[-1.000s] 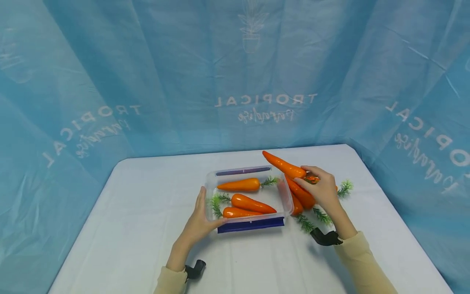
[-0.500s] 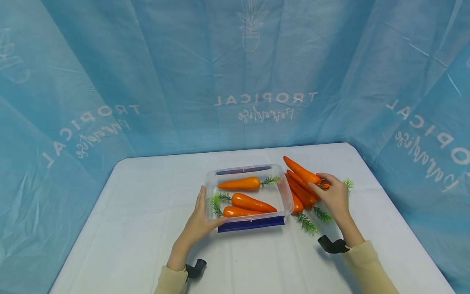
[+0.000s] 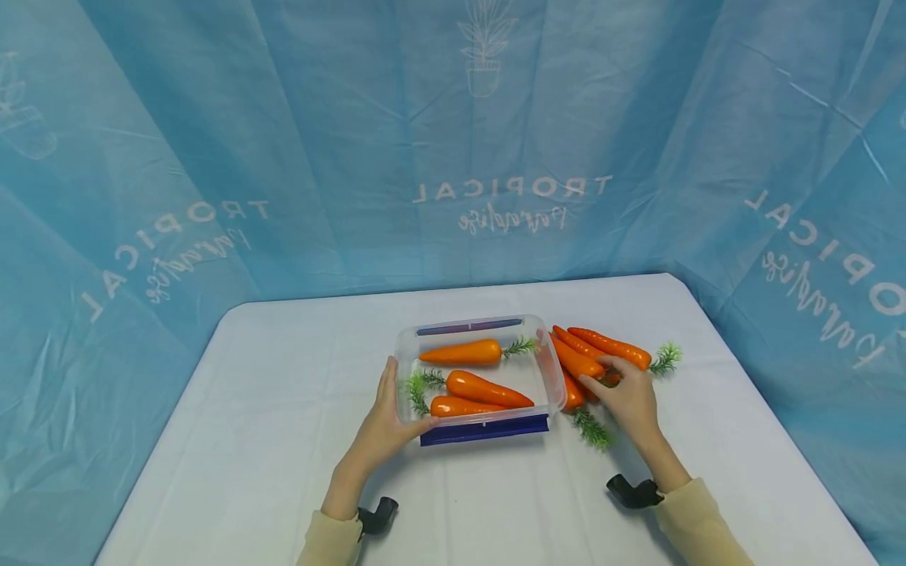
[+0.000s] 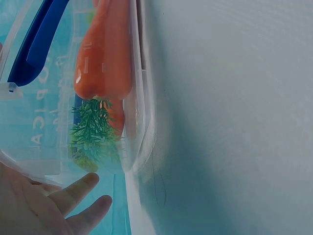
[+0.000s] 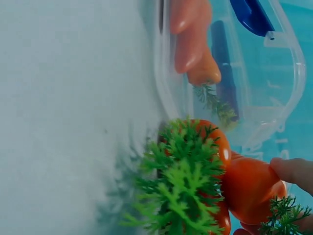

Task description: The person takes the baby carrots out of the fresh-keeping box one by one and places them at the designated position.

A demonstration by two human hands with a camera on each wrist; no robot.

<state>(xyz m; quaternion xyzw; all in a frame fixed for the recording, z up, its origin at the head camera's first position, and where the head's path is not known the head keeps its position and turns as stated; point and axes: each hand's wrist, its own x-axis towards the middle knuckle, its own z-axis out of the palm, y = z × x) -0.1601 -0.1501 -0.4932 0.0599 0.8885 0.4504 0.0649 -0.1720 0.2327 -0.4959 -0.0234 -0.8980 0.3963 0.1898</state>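
A clear plastic box (image 3: 404, 347) with blue latches stands mid-table and holds three orange carrots (image 3: 488, 391). My left hand (image 3: 385, 420) lies flat against the box's left wall, fingers straight, thumb at the front corner. In the left wrist view its fingers (image 4: 73, 196) sit beside the box wall (image 4: 142, 98), with a carrot (image 4: 105, 58) behind it. Right of the box is a small pile of carrots. My right hand (image 3: 626, 397) grips the thick end of one of them (image 3: 576, 365), and the right wrist view shows a finger (image 5: 293, 171) on that carrot (image 5: 249, 191).
Another carrot (image 3: 609, 346) with a green top lies at the far side of the pile, and a third (image 3: 572, 397) lies against the box with its leaves (image 3: 591, 428) toward me. A blue printed curtain (image 3: 453, 157) surrounds the white table (image 3: 248, 440).
My right hand lowered the carrot it held up near the box onto the pile, let it go, and moved nearer to grip another carrot. The left hand and box stayed put.
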